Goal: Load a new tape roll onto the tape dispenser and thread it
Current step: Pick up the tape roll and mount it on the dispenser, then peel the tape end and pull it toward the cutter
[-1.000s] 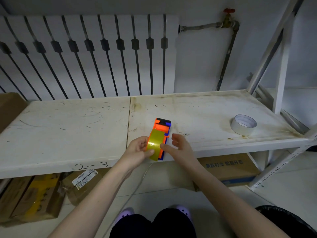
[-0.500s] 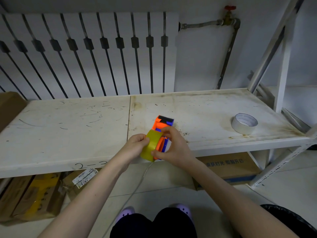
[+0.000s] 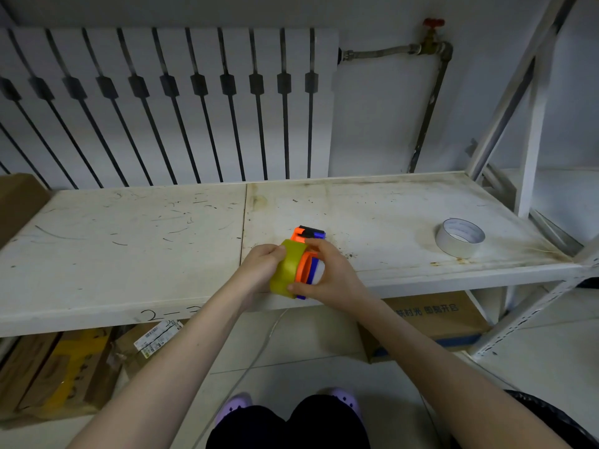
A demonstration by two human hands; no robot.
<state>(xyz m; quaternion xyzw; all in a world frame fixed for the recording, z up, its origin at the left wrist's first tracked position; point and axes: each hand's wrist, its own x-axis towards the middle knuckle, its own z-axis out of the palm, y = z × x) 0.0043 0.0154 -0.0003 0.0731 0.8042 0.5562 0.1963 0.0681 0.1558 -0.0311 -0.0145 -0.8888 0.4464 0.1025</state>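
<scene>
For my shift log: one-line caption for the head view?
Left hand presses yellow tape roll against orange-blue dispenser gripped by right hand.

Soft, even, dimmish light with faint shadows; sharp around the hands, wide-angle bending lines far out toward the edges.

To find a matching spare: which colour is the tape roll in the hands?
Yellow tape roll, seen in the head view.

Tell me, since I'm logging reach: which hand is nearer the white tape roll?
Right. The right hand is nearer the white tape roll; the left hand sits farther left.
</scene>
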